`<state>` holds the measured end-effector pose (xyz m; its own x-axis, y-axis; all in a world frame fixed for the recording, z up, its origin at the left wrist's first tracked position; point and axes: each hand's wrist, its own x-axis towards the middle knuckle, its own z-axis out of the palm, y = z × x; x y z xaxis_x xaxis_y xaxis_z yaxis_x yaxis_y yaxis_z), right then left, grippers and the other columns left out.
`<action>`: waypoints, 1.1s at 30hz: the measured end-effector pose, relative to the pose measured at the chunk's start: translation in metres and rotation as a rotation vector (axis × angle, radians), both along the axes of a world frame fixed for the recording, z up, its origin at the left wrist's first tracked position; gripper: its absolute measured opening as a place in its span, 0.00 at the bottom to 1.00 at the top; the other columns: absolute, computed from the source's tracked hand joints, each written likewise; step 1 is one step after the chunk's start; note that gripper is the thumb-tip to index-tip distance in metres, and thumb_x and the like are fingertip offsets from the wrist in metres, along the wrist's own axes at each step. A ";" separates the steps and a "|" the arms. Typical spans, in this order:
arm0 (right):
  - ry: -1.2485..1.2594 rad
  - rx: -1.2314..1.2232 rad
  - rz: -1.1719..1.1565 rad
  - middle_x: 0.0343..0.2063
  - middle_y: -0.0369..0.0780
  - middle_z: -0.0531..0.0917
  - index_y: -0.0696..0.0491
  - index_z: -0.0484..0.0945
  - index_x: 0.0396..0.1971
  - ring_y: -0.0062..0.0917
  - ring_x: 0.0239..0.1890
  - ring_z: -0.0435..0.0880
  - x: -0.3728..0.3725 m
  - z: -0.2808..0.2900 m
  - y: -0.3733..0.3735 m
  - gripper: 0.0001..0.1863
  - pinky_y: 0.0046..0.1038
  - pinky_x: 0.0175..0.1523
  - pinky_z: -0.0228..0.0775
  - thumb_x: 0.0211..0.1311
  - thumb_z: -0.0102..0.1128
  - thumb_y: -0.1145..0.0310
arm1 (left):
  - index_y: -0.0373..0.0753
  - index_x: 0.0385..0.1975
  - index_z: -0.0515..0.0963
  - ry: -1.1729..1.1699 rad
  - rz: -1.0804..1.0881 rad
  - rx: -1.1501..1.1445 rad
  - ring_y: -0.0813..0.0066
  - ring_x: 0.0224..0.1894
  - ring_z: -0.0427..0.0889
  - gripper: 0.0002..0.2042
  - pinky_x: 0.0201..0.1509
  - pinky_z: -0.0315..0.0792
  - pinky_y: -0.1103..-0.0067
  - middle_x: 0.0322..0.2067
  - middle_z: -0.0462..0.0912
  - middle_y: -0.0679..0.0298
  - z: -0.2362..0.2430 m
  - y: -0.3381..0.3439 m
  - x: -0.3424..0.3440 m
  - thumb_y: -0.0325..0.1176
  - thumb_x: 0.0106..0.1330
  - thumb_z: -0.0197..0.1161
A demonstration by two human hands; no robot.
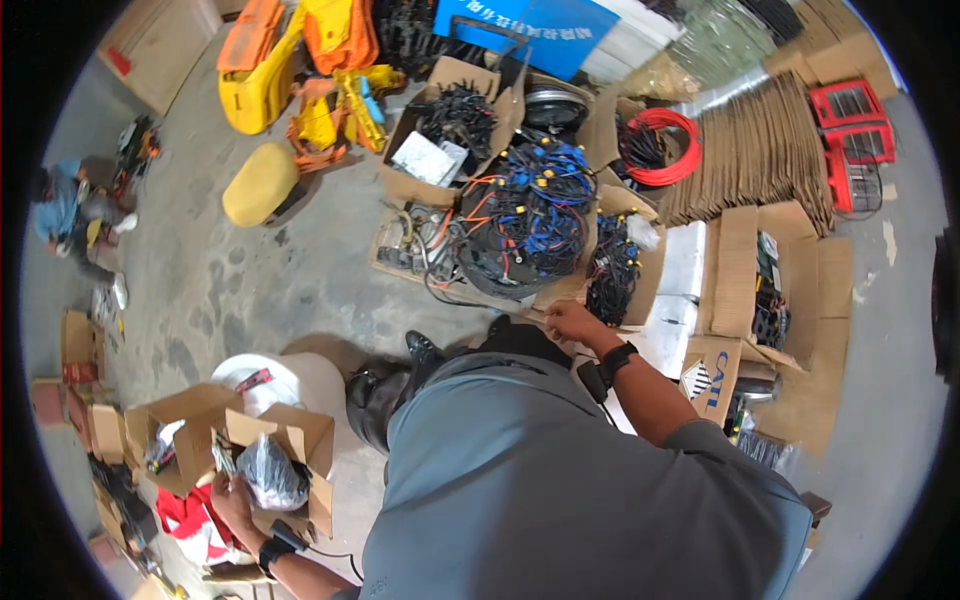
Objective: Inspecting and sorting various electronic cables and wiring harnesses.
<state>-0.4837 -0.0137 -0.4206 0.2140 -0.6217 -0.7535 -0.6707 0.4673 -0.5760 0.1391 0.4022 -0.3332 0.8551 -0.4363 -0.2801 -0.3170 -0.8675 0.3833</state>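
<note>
My left hand (232,503) is at the edge of an open cardboard box (320,505) at the lower left, its fingers curled together. Just beyond the fingertips is a small bundle of pale pieces (223,455); whether they are gripped is unclear. A dark, plastic-wrapped bundle (272,474) sits in that box. My right hand (572,322) is closed in a pinch beside a box of black cable harnesses (612,270); what it pinches is too small to make out. Ahead of it lies a large pile of blue and black wiring (540,215) with yellow connectors.
A white bucket (310,375) stands behind the left boxes. An opened carton (735,270) and stacked flat cardboard (750,150) are to the right. Beyond the wiring lie a red cable coil (690,150) and yellow seat parts (262,185). Another person (75,215) crouches at the far left.
</note>
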 end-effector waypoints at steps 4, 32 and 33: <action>0.007 0.046 0.004 0.25 0.39 0.81 0.60 0.77 0.39 0.24 0.24 0.82 -0.024 -0.008 -0.001 0.12 0.25 0.28 0.75 0.61 0.56 0.66 | 0.28 0.50 0.75 -0.406 0.002 -0.023 0.51 0.50 0.78 0.23 0.56 0.69 0.66 0.48 0.79 0.44 0.026 -0.026 -0.022 0.40 0.61 0.61; 0.010 -0.074 0.042 0.38 0.46 0.83 0.57 0.82 0.38 0.33 0.41 0.82 -0.240 -0.121 -0.050 0.15 0.31 0.46 0.71 0.55 0.61 0.62 | 0.27 0.46 0.75 0.618 0.029 0.028 0.71 0.30 0.84 0.17 0.30 0.76 0.79 0.31 0.84 0.57 -0.033 -0.153 -0.382 0.33 0.61 0.62; -0.016 -0.073 0.001 0.37 0.46 0.84 0.57 0.82 0.38 0.34 0.40 0.82 -0.238 -0.123 -0.050 0.15 0.31 0.46 0.71 0.56 0.60 0.62 | 0.27 0.46 0.75 0.644 0.119 -0.060 0.71 0.31 0.84 0.17 0.31 0.76 0.78 0.31 0.84 0.57 -0.049 -0.145 -0.378 0.33 0.61 0.63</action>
<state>-0.7214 -0.0634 -0.5438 0.2260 -0.6748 -0.7026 -0.6616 0.4231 -0.6191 -0.2385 0.2569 -0.3820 0.5681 -0.3795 -0.7302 0.0887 -0.8539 0.5129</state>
